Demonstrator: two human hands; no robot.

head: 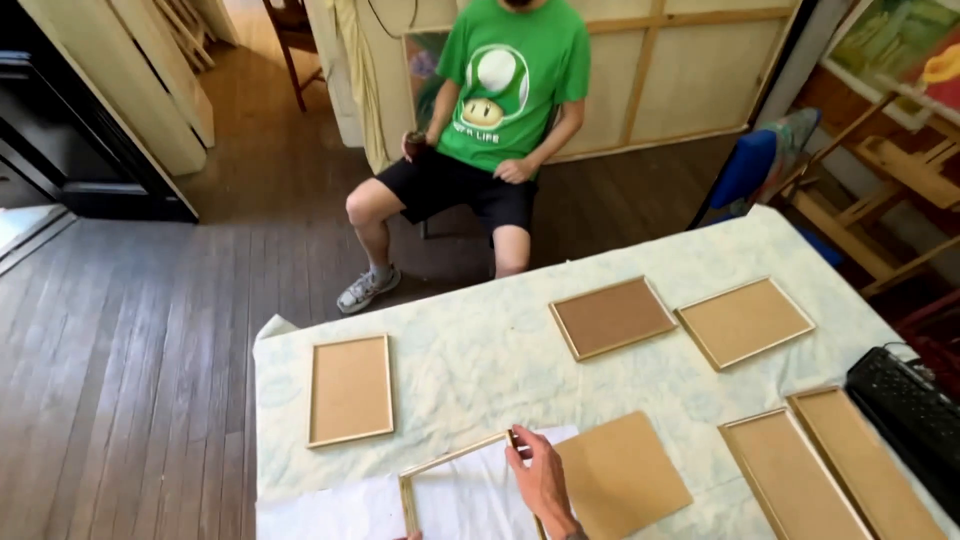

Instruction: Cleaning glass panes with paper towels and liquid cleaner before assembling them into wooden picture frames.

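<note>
R hand (pixel 541 475) fingers pinching top corner of empty pale wooden frame (pixel 452 462), near table edge | brown backing board (pixel 620 475) beside, not fitted | L hand barely visible, fingers can't tell | five backed frames (pixel 349 389) laid out.

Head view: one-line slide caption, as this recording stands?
Right hand grips empty wooden frame beside loose backing board on cloth-covered table; seated person watches.

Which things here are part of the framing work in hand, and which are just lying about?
In hand:
right hand
empty wooden frame
loose backing board
white sheet

Lying about:
backed frames
black keyboard
seated person
blue chair
</note>
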